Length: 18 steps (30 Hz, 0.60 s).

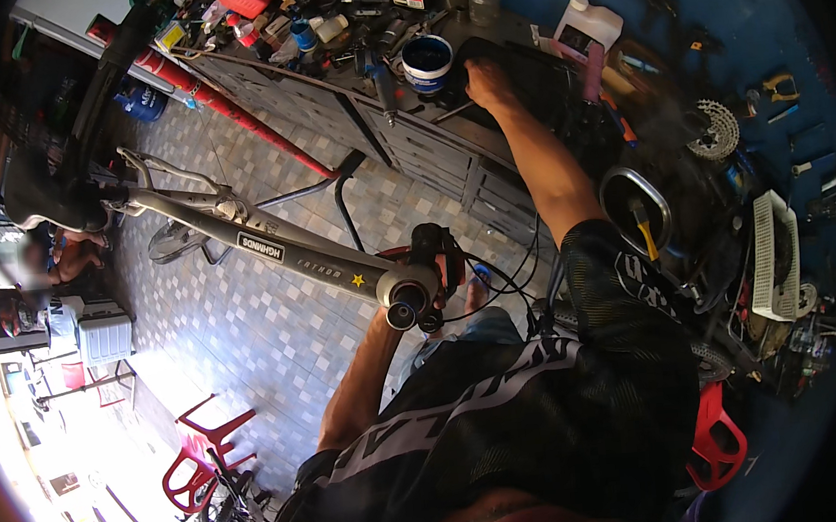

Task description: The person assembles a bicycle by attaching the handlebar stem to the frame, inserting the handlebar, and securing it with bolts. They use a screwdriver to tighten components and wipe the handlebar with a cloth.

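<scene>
A grey bicycle frame (325, 265) stretches in front of me, its open head tube (403, 303) nearest my body. My left hand (385, 328) is up against the underside of this head tube, which hides its fingers. Beside the tube sits a black and red part (445, 259), with black cables (504, 282) close by. My right arm reaches out to the workbench, where my right hand (488, 81) is closed at the edge of a dark heap; what it grips is hidden. Just left of that hand stands a white tub (425, 78) with dark blue contents.
Tools and bottles crowd the workbench, including a white jug (588, 27). A red stand pole (250, 122) slants beside the drawers (312, 98). At right are a cassette (714, 128) and a white basket (774, 257). A red chair (207, 452) and a person (81, 246) are at left.
</scene>
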Available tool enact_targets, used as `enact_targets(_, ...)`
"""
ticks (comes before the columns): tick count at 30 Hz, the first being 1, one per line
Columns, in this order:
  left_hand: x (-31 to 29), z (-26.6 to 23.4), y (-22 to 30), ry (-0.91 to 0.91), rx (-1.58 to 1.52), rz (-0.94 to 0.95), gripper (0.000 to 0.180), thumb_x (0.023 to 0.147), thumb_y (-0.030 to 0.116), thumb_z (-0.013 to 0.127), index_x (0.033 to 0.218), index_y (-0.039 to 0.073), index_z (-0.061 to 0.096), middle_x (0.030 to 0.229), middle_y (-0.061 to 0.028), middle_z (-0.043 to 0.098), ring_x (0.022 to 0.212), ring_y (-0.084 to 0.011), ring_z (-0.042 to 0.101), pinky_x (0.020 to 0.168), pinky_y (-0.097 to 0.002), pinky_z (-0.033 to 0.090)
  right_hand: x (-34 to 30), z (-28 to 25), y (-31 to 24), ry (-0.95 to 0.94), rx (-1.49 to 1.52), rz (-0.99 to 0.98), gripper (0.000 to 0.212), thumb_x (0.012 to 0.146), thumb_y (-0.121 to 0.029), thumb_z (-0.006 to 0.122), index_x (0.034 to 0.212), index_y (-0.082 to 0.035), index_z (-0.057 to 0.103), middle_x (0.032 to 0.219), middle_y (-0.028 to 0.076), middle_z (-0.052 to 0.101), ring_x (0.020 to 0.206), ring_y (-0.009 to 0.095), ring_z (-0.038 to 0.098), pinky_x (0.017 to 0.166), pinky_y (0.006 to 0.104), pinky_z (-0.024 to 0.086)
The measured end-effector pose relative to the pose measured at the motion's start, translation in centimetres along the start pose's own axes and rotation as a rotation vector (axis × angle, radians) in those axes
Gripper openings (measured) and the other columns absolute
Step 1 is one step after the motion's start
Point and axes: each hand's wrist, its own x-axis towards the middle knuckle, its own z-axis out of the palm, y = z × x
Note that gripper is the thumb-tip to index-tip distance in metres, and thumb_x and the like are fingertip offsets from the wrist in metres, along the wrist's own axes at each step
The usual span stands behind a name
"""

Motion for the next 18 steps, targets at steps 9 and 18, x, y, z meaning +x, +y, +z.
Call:
enact_targets(9, 0.7, -1.6, 0.1, 0.171, -0.054, -0.144, 0.044, 0.105, 0.043, 0.050, 0.106, 0.001, 0.065, 0.080, -0.0167, 0.069, 0.062, -0.0337, 0.067, 0.057, -0.0439, 0.057, -11.5, -12.5, -6.2, 0.098, 1.331, -0.115, 0.020, 0.102, -0.013, 0.070, 0.119, -0.002, 0.068, 0.106, 0.008, 0.073, 0.100, 0.015, 0.071, 0.086, 0.0300, 0.058)
enact_targets(18, 1.1, 3.9, 2.2, 0.173, 0.195, -0.185, 0.037, 0.106, 0.040, 0.051, 0.106, 0.006, 0.067, 0.079, -0.0080, 0.070, 0.053, -0.0186, 0.064, 0.045, -0.0274, 0.051, -31.4, -24.0, -16.5, 0.114, 1.193, -0.629, 0.024, 0.084, -0.006, 0.086, 0.103, -0.003, 0.071, 0.119, 0.015, 0.070, 0.114, 0.026, 0.071, 0.091, 0.0365, 0.061)
